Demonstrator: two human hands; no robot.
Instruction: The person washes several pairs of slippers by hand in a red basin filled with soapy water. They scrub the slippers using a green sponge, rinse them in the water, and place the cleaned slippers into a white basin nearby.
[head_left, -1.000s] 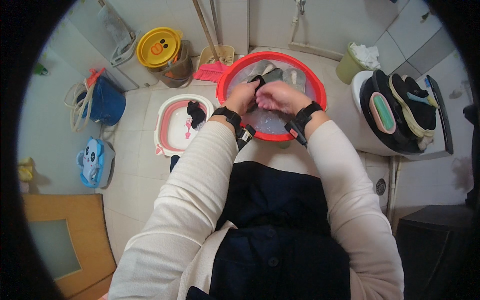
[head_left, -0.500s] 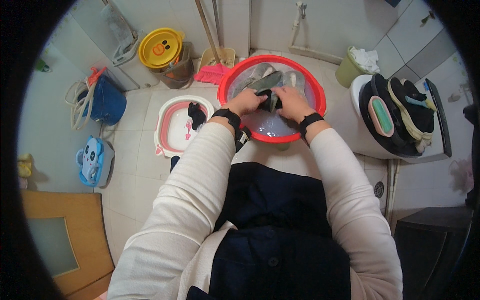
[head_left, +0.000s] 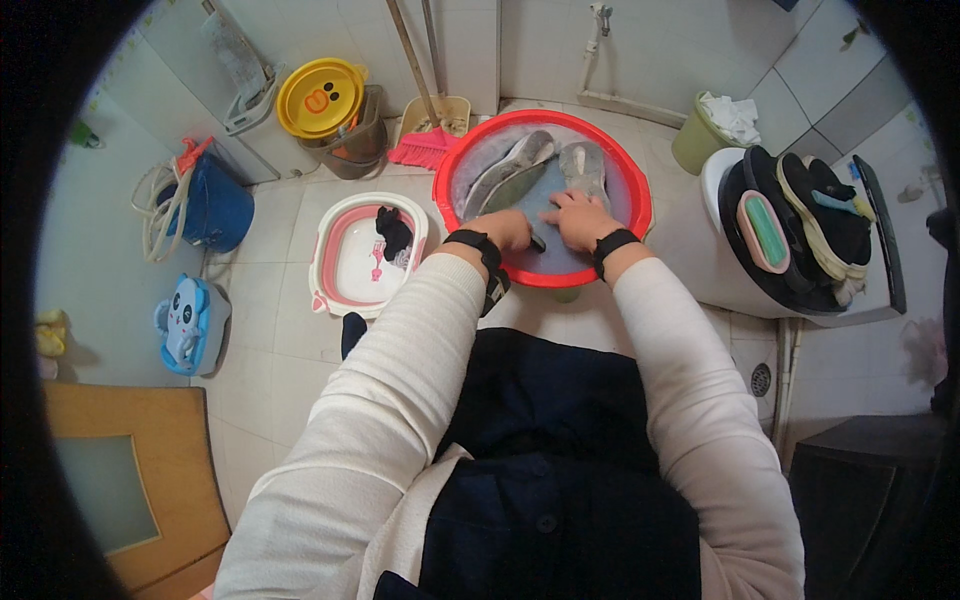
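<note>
Lying in the cloudy water point(head_left: 545, 262) of the red tub point(head_left: 640, 190), grey shoes are seen in front of the two hands. A slanting shoe point(head_left: 510, 180) is found on the left side of the tub. Its long way runs from near left to far right, and its near end is closest to the left hand point(head_left: 510, 231). Whether one shoe or two are in that slanting shape cannot be told. A second shoe point(head_left: 583, 165) is found on the right. Its long way points almost straight away from the body, and its near end is just past the right hand point(head_left: 581, 219), so it is reached more easily from that side.

The left hand is curled, low at the near side of the tub. A small dark thing point(head_left: 538, 243) is seen right at its fingertips and seems to be pinched there, but most of it is hidden. The right hand is held flat and loose, with its fingers spread. Whether the right shoe is touched by it cannot be told.

Half a second ago, the dark thing was held up between both hands, and part of the shoes was covered. Now the left hand has been brought lower and nearer to the body, less of the dark thing is shown, and more of both shoes can be seen.
</note>
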